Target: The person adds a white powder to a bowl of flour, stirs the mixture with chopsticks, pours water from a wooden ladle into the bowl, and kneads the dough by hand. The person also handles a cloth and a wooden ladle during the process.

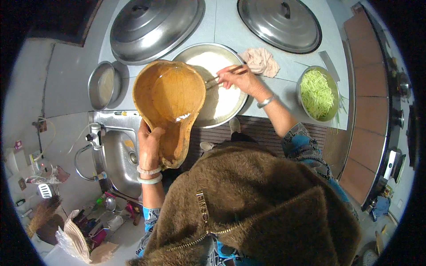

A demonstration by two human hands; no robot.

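Observation:
My left hand (149, 143) grips the neck of a dried gourd ladle (166, 79), which holds some clear water. The ladle hangs over the left part of a wide metal basin (229, 53) and hides that part from view. White flour (226, 99) lies in the basin. Above it, my right hand (238, 79) holds a pair of chopsticks (213, 82), their tips partly behind the ladle's rim. A crumpled pinkish cloth (261, 62) lies just beyond the basin's right edge.
Two large metal lids (156, 30) (281, 25) lie at the back. A bowl of shredded green vegetable (317, 94) stands right, beside a cleaver blade (328, 66). At left are a smaller metal bowl (106, 85) and a steel sink (121, 156) with a faucet (96, 136).

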